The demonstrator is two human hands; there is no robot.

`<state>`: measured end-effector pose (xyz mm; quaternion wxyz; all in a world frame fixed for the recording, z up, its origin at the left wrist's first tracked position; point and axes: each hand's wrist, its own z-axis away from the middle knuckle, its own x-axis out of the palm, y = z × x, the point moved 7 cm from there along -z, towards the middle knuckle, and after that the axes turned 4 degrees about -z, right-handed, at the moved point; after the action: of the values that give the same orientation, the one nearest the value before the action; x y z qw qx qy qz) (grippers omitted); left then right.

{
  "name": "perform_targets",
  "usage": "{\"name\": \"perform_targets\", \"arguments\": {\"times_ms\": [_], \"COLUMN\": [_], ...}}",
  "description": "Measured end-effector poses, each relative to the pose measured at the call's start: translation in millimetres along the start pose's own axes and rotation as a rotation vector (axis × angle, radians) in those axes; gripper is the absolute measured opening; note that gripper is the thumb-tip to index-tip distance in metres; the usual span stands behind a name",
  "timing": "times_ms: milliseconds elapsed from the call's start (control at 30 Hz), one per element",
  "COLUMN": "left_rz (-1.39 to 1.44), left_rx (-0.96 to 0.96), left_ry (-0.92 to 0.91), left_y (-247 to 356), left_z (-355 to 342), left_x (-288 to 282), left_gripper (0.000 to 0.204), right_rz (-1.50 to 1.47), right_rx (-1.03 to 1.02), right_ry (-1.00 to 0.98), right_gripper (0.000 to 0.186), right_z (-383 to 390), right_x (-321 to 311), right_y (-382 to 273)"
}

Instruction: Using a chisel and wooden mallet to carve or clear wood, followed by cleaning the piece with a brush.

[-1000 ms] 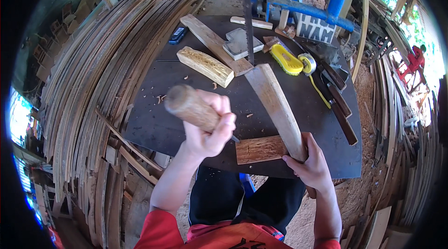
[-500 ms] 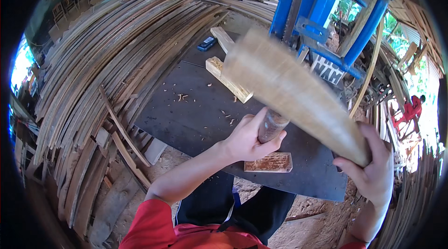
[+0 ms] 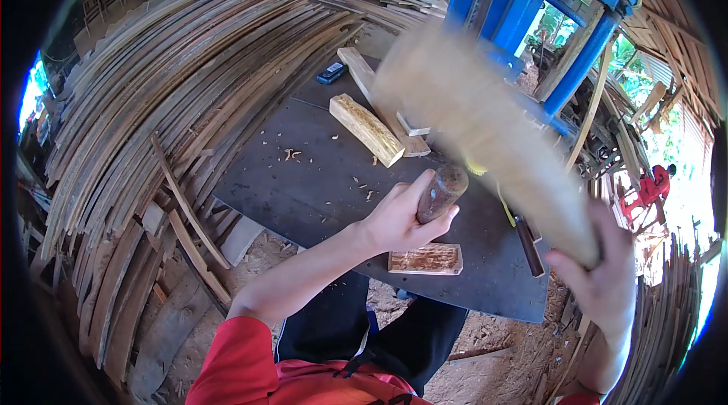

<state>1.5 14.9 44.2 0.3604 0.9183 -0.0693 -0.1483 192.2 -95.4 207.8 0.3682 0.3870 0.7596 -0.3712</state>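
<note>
My left hand point(image 3: 406, 219) is closed round an upright round tool handle point(image 3: 444, 189) with a worn top. My right hand point(image 3: 603, 268) grips the near end of a long, pale wooden piece point(image 3: 493, 132), blurred by motion and raised above the handle. Below my left hand, a reddish rough wood block point(image 3: 425, 259) lies on the dark worktable point(image 3: 280, 177). Farther back are a pale yellow block point(image 3: 364, 128) and a board point(image 3: 356, 64). Dark tool handles point(image 3: 529, 249) and part of a yellow item show behind the raised wood.
Long planks point(image 3: 174, 86) are stacked at the left. A blue machine frame point(image 3: 576, 79) with a vertical blade stands behind the table. A small blue device point(image 3: 331, 73) lies at the back. At the right, a person in red point(image 3: 654, 189) is bent among timber.
Since a second ago, my right hand has lifted the long wood up and rightward, and my left hand has turned the handle upright and moved right. Over the last half second both shifted slightly.
</note>
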Motion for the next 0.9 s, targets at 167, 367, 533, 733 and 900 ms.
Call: {"name": "perform_targets", "arguments": {"times_ms": [167, 367, 533, 733, 900], "left_rz": [-0.005, -0.048, 0.002, 0.045, -0.003], "left_rx": [0.014, 0.126, 0.048, -0.074, -0.677], "left_ry": [-0.011, 0.100, 0.222, 0.571, 0.251], "left_y": [1.3, 10.7, -14.5, -22.8, -39.8], "left_z": [1.4, 0.6, 32.3, 70.9, 89.3], "left_x": [2.7, -4.6, -28.8, -63.2, -98.0], "left_gripper": [0.029, 0.028, 0.017, 0.042, 0.019], "right_rz": [-0.086, -0.072, -0.302, -1.241, -1.276], "right_rx": [0.094, -0.038, 0.057, 0.607, 0.746], "right_ry": [0.003, -0.046, 0.033, -0.132, -0.076], "right_gripper": [0.063, 0.062, 0.057, 0.032, 0.030], "right_z": [1.2, 4.8, 27.5, 86.0, 106.8], "right_x": [-11.9, 11.2, 23.6, 145.6, 193.0], "right_y": [-4.7, 0.9, 21.8, 66.8, 98.2]}}
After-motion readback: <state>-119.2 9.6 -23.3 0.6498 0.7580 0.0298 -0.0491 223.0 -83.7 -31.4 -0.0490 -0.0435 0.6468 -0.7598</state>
